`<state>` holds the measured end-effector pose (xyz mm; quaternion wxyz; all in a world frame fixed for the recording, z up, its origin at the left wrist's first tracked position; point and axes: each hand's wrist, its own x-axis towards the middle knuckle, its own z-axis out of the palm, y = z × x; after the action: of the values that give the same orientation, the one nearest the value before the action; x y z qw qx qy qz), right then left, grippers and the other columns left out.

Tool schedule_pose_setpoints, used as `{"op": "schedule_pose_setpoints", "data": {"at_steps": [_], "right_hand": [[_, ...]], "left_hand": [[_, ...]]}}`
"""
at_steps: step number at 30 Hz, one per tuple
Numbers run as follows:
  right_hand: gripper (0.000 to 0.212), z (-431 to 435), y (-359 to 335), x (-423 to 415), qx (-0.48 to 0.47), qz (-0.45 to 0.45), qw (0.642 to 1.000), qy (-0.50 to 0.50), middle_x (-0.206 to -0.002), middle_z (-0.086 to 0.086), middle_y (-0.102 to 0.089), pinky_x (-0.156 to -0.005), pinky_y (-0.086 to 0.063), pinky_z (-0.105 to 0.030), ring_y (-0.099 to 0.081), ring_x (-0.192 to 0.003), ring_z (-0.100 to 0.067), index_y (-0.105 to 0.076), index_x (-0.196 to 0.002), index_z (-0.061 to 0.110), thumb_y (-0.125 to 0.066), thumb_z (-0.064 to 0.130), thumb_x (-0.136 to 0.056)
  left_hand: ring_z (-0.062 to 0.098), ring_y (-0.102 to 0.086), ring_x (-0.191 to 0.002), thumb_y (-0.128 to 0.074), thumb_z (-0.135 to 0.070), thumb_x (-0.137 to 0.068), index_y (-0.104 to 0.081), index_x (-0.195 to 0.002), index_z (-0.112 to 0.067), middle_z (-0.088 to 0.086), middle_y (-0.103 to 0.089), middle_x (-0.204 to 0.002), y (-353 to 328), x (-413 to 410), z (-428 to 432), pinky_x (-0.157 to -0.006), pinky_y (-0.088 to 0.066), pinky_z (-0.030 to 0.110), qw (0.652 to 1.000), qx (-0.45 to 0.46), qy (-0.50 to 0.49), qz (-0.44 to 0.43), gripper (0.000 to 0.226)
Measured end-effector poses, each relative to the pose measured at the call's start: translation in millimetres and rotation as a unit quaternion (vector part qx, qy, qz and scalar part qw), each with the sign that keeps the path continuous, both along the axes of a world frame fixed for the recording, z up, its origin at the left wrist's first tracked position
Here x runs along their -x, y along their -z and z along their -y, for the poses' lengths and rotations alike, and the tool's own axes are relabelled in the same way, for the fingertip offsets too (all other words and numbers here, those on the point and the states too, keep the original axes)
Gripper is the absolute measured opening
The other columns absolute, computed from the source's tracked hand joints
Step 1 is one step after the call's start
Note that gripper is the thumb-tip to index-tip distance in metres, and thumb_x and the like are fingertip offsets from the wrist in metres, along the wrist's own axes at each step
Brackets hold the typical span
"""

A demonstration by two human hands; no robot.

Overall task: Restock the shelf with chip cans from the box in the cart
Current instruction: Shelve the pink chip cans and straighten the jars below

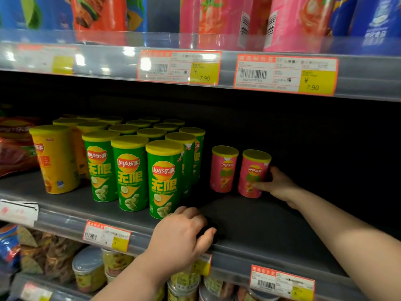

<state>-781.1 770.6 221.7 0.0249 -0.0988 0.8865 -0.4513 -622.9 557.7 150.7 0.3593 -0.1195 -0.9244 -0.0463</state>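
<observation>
Two pink chip cans with yellow lids stand upright on the dark middle shelf (pixel 249 216). My right hand (pixel 275 184) reaches deep into the shelf and grips the right pink can (pixel 252 170) from its right side. The left pink can (pixel 223 168) stands just beside it, apart from my hand. My left hand (pixel 182 233) rests on the shelf's front edge with curled fingers, next to the nearest green can (pixel 163 177); it holds no can. The box and cart are out of view.
Several green cans stand in rows left of the pink ones, with a yellow can (pixel 54 159) further left. Bare shelf lies right of the pink cans. Tall pink, red and blue cans fill the shelf above. Tubs and bags sit below.
</observation>
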Motion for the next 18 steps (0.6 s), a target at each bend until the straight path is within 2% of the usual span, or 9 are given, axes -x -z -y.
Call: {"op": "schedule_pose_setpoints", "data": {"at_steps": [13, 18], "right_hand": [[0.072, 4.7, 2.6, -2.2, -0.006, 0.015, 0.999, 0.031, -0.144, -0.011, -0.045, -0.099, -0.038, -0.033, -0.044, -0.130, -0.027, -0.034, -0.143, 0.012, -0.072, 0.018, -0.082], [0.084, 3.9, 6.8, -12.3, -0.032, 0.008, 0.998, 0.062, -0.146, -0.013, -0.041, -0.100, -0.039, -0.034, -0.043, -0.130, -0.029, -0.028, -0.147, 0.012, -0.075, 0.027, -0.080]], "left_hand": [[0.017, -0.058, -0.062, -0.044, -0.049, -0.084, -0.064, -0.065, -0.024, -0.006, -0.059, -0.069, -1.5, -0.6, -1.8, -0.044, -0.045, 0.024, 1.000, -0.012, 0.002, 0.025, 0.038], [0.018, -0.059, -0.062, -0.043, -0.049, -0.084, -0.064, -0.064, -0.023, -0.006, -0.059, -0.068, -1.9, -0.7, -0.9, -0.044, -0.047, 0.026, 0.999, -0.014, 0.002, 0.045, 0.039]]}}
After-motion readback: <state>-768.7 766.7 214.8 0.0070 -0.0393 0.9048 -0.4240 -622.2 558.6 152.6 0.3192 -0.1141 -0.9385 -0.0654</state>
